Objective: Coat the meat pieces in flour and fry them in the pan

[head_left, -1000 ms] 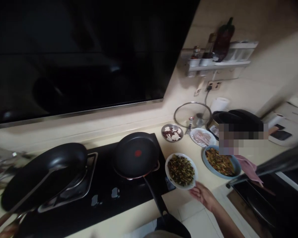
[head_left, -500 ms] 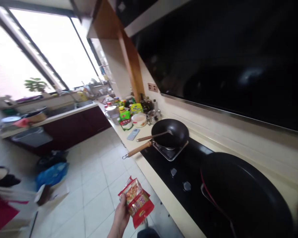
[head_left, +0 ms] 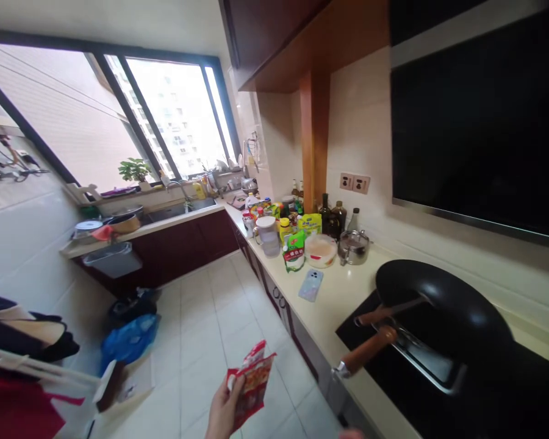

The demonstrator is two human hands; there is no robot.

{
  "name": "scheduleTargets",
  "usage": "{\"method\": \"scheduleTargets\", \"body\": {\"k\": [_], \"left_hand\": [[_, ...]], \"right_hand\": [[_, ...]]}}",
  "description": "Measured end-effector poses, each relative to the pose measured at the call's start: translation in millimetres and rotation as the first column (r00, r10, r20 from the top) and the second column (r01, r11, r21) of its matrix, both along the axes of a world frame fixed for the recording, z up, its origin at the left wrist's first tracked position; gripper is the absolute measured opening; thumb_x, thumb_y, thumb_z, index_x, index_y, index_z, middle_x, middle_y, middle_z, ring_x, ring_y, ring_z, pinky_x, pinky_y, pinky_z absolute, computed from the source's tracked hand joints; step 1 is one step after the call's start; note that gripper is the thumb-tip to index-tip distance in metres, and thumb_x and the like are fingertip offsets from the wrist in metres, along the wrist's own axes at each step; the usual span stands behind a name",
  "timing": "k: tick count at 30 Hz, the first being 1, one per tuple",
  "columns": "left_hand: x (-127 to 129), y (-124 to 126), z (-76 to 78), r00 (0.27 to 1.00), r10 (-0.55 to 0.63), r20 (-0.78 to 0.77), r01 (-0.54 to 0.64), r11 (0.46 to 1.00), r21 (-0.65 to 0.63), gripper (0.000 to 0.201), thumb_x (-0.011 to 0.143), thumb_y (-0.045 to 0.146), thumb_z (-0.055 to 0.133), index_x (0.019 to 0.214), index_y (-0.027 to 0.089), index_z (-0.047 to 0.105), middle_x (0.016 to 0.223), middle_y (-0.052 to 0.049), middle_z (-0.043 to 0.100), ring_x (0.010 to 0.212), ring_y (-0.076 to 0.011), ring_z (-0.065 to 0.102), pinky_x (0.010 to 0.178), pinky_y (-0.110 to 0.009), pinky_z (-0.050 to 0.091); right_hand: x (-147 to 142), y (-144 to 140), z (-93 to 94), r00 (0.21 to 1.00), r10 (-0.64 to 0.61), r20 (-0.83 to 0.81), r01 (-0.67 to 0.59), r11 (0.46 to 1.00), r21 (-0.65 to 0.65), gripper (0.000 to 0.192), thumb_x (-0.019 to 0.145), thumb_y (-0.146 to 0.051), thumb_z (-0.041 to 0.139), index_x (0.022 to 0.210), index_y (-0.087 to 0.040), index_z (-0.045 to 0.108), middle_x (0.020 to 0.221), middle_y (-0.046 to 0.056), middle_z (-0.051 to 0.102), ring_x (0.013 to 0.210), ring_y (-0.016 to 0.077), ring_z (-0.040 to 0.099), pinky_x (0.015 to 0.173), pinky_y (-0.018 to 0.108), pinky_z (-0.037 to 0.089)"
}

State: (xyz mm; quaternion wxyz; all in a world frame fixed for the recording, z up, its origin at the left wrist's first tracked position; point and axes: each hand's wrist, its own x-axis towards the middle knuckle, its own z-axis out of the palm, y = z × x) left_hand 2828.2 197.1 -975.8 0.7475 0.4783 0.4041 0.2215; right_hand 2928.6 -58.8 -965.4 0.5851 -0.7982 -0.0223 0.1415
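My left hand (head_left: 224, 407) is closed around the edge of a red food packet (head_left: 255, 387), thumb on the near side. The packet has a printed picture of food and is held tilted above the floor, left of the counter. Only a blurred fingertip-like patch, seemingly my right hand (head_left: 352, 434), shows at the bottom edge; its fingers are hidden. Right of the packet, a black wok (head_left: 466, 311) with a wooden handle (head_left: 368, 352) sits on the hob, and a wooden-handled spatula (head_left: 375, 316) lies in it.
On the counter (head_left: 333, 292) are a phone (head_left: 311, 285), a green-white seasoning bag (head_left: 294, 251), a lidded bowl (head_left: 321, 250), a glass pot (head_left: 353, 246), a plastic jug (head_left: 268, 236) and several bottles. A blue plastic bag (head_left: 130, 338) lies on the floor at left. Beyond is a sink (head_left: 174, 210).
My view has swung right to left and up, so the wok sits further right and the large black pan has left the picture. The packet is now turned more edge-on in my left hand.
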Motion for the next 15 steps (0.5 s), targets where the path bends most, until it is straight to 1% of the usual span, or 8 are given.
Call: {"method": "scheduleTargets", "body": {"k": [2,4,5,7,9,10,13,15], "left_hand": [[15,28,18.5,0.987,-0.156,0.034,0.152,0.983,0.103,0.052,0.044,0.058,0.084,0.07,0.015,0.07,0.071,-0.01,0.075,0.069,-0.0299,0.069,0.063,-0.037,0.058],[30,51,27.5,0.967,-0.249,0.051,0.234,0.952,0.195,0.052,0.05,0.062,0.079,0.072,0.015,0.07,0.072,-0.009,0.075,0.07,-0.0283,0.068,0.066,-0.036,0.057],[39,60,28.3,0.954,-0.292,0.06,0.272,0.934,0.231,0.051,0.053,0.063,0.077,0.072,0.016,0.07,0.073,-0.009,0.074,0.071,-0.0278,0.068,0.068,-0.036,0.057],[57,76,24.8,0.93,-0.36,0.071,0.328,0.903,0.277,0.048,0.058,0.063,0.074,0.074,0.018,0.07,0.073,-0.007,0.074,0.073,-0.0274,0.067,0.07,-0.035,0.056],[78,89,18.8,0.917,-0.391,0.075,0.356,0.89,0.286,0.045,0.061,0.062,0.073,0.076,0.019,0.071,0.073,-0.007,0.073,0.074,-0.0274,0.067,0.072,-0.035,0.055],[89,96,16.4,0.916,-0.393,0.077,0.357,0.889,0.286,0.044,0.063,0.061,0.072,0.077,0.019,0.071,0.073,-0.006,0.073,0.075,-0.0274,0.066,0.073,-0.035,0.054],[129,123,14.6,0.901,-0.426,0.082,0.382,0.868,0.316,0.04,0.064,0.054,0.073,0.082,0.019,0.071,0.074,-0.006,0.072,0.075,-0.0263,0.064,0.075,-0.035,0.053],[158,147,16.2,0.862,-0.506,0.028,0.462,0.808,0.364,0.036,0.059,0.046,0.078,0.08,0.018,0.072,0.072,-0.005,0.071,0.072,-0.0256,0.063,0.072,-0.035,0.052]], "right_hand": [[10,52,27.2,0.95,0.249,0.19,-0.237,0.968,-0.086,0.054,0.072,-0.034,0.078,0.123,-0.035,0.06,0.13,0.004,0.059,0.123,0.0282,0.052,0.102,0.044,0.046],[29,103,59.8,0.738,0.541,0.404,-0.425,0.837,-0.345,0.075,0.063,-0.023,0.081,0.132,-0.031,0.055,0.141,0.007,0.052,0.132,0.0339,0.043,0.111,0.049,0.035],[41,127,75.9,0.591,0.666,0.456,-0.434,0.739,-0.516,0.079,0.064,-0.02,0.08,0.137,-0.029,0.05,0.146,0.009,0.047,0.134,0.0358,0.04,0.111,0.05,0.033],[66,168,102.1,0.468,0.804,0.365,-0.426,0.568,-0.704,0.053,0.072,-0.024,0.073,0.123,-0.021,0.06,0.13,0.013,0.061,0.117,0.0333,0.056,0.097,0.043,0.045],[93,201,116.2,0.431,0.877,0.211,-0.452,0.412,-0.791,0.022,0.078,-0.022,0.065,0.1,-0.019,0.067,0.102,0.01,0.071,0.089,0.0261,0.067,0.074,0.031,0.049],[107,213,118.8,0.416,0.895,0.16,-0.465,0.36,-0.809,0.013,0.078,-0.019,0.062,0.091,-0.019,0.067,0.092,0.007,0.072,0.08,0.0231,0.068,0.066,0.027,0.047],[150,246,115.9,0.361,0.92,0.154,-0.467,0.321,-0.824,0.011,0.079,-0.015,0.057,0.08,-0.019,0.067,0.085,0.006,0.073,0.074,0.0202,0.067,0.059,0.024,0.041],[181,268,112.8,0.344,0.922,0.178,-0.466,0.332,-0.82,0.01,0.079,-0.014,0.057,0.077,-0.019,0.066,0.084,0.006,0.073,0.073,0.0201,0.067,0.059,0.024,0.041]]}}
